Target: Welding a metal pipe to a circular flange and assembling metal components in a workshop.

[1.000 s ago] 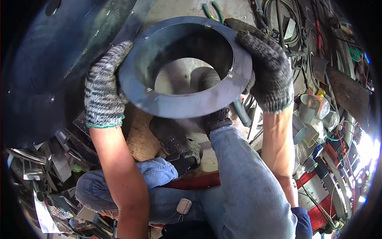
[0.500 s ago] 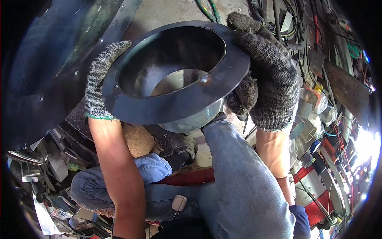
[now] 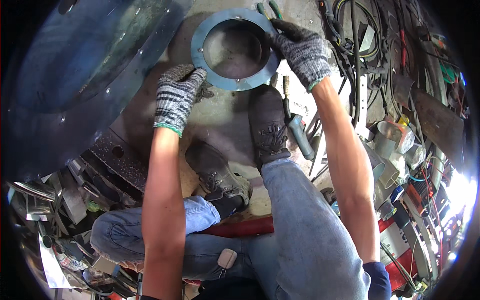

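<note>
Blue-grey metal flanged ring (image 3: 222, 81) rests or hovers, I cannot tell which, toward the floor's (image 3: 225, 122) far edge, left hand (image 3: 176, 96) and right hand (image 3: 303, 54) grasping its opposite sides, seemingly for balance.

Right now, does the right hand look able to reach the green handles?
Probably yes: the green handles lie uncovered close by the right hand, though it may first need to leave the metal ring.

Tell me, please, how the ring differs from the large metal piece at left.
The ring looks far smaller than the large metal piece. The left hand and right hand touch the ring; neither touches the large metal piece. Both are bluish metal with small shiny spots.
</note>
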`<state>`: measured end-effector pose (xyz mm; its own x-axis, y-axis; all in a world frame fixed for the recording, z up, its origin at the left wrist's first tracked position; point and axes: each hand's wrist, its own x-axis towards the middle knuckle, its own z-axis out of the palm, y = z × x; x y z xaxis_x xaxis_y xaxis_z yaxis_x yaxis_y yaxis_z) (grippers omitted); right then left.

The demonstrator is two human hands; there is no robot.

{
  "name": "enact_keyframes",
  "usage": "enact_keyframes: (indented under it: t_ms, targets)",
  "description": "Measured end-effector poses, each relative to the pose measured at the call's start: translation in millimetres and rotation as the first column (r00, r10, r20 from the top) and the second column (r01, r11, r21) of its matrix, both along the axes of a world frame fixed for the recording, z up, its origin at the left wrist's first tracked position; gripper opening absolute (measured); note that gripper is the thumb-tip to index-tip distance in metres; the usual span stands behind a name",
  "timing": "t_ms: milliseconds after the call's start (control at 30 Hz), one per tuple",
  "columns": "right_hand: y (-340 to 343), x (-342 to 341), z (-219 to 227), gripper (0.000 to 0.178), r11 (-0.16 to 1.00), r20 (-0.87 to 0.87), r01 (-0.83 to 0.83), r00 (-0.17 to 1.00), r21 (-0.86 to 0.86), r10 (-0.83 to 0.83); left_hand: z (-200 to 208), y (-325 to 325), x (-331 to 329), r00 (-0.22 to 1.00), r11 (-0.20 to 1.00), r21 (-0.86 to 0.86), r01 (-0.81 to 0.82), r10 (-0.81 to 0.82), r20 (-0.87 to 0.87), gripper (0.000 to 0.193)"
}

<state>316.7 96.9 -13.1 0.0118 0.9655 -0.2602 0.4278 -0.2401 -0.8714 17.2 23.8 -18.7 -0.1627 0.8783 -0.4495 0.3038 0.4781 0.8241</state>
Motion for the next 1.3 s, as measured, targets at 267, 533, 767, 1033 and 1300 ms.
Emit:
enact_keyframes:
  t_ms: [267,533,767,1033,1300]
  targets:
    - [-56,75,41,0.037,0.950,0.081,0.309,0.949,-0.044,-0.305,19,-4,49,0.987,0.930,-0.365,-0.050,0.103,0.126,0.048]
    - [-200,133,38,0.051,0.818,0.702,0.438,0.709,-0.373,-0.059,4,43,9,0.697,0.842,-0.291,0.454,-0.539,-0.473,0.070]
    - [-232,104,0,0.086,0.845,0.747,0.230,0.612,-0.483,0.260,-2,29,-4,0.838,0.978,-0.016,0.206,-0.185,-0.514,0.067]
    - [-223,112,10,0.054,0.983,0.664,0.116,0.725,0.142,-0.181,14,-39,76,0.992,0.836,-0.535,-0.123,0.110,-0.056,0.070]
    - [-235,67,0,0.073,0.898,0.423,-0.056,0.869,-0.436,0.259,28,-65,83,0.762,0.745,-0.650,-0.154,0.508,0.402,0.044]
